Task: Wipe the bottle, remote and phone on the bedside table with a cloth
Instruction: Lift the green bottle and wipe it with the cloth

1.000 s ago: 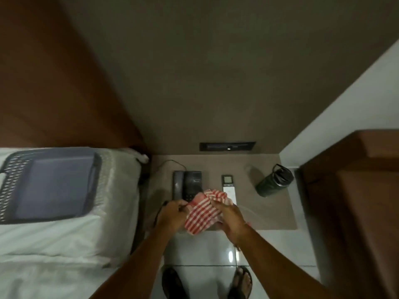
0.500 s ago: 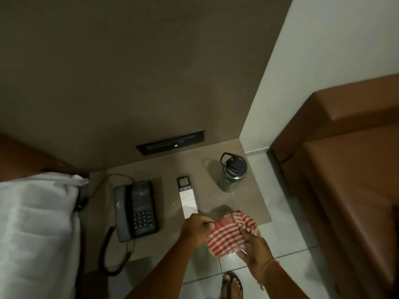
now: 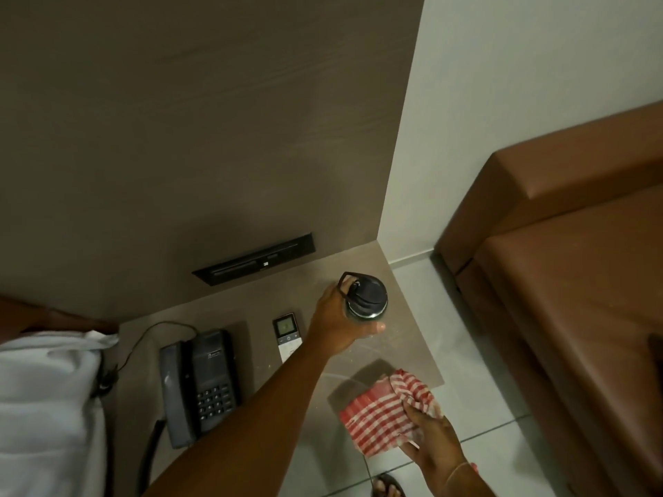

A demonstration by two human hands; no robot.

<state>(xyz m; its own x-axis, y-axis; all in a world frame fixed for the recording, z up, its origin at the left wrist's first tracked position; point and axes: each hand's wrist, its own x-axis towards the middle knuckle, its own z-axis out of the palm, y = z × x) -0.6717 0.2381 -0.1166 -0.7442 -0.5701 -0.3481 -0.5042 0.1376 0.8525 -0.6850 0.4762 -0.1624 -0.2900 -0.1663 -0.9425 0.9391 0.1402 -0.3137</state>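
Head view, looking down. We see a brown wood-grain desk point(image 3: 229, 317) set in the corner between a dark panelled wall and a pale wall. At its far right stands the dark cylindrical bottle with a black lid and loop handle point(image 3: 369, 297), upright on the desk. Our left hand point(image 3: 339, 326) reaches across the desk and wraps the bottle from its left side, fingers curled round the far side by the loop, thumb across the near side; the hand is closed on the bottle.

Just left of that hand lies the slim white remote with a small screen at its far end point(image 3: 286, 335), flat on the desk, its near end hidden behind our forearm. Further left sits the black corded desk phone with keypad point(image 3: 202, 383), handset in its cradle on the left, its cord running off toward the far left.

At the near right corner of the desk, our right hand point(image 3: 436, 441) grips the red-and-white checked cloth point(image 3: 382, 412), which is bunched and held just above the desk edge. A white bed sheet point(image 3: 46, 407) fills the near left; a brown leather couch point(image 3: 574, 299) occupies the right. A sandalled foot point(image 3: 387, 487) shows on the tiled floor point(image 3: 477, 353).
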